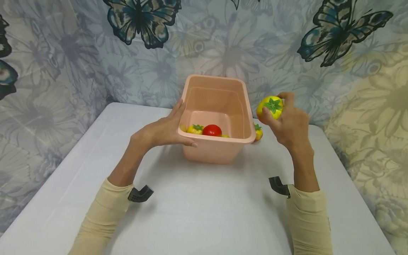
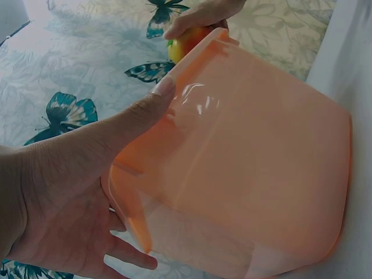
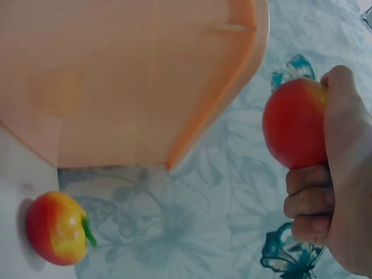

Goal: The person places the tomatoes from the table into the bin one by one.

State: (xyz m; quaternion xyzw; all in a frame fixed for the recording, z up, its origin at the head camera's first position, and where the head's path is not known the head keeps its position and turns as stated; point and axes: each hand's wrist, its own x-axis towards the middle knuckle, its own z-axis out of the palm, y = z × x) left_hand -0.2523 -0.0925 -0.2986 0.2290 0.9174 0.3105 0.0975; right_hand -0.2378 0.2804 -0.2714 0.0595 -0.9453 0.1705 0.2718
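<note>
My left hand (image 1: 162,131) grips the near left corner of a peach-coloured plastic bin (image 1: 210,150), its thumb along the front wall under the rim. In the left wrist view the thumb lies over the bin's outer side, with fingers at the rim. To the right of the bin, my right hand (image 1: 291,122) holds up a yellow-and-red toy tomato (image 1: 269,106) with a green star-shaped top, between thumb and fingers. In the right wrist view the tomato's red side (image 3: 295,123) shows. Inside the bin lie a red ball-like fruit (image 1: 212,130) and a yellow toy fruit (image 1: 195,129), partly hidden by the rim.
A yellow-and-red toy fruit with a green stem (image 3: 57,228) sits on the white table (image 1: 204,205), just right of the bin and partly behind it in the head view. Butterfly-patterned wall covering (image 1: 229,42) rises behind the table. Black wrist mounts (image 1: 140,194) stick out at both sleeves.
</note>
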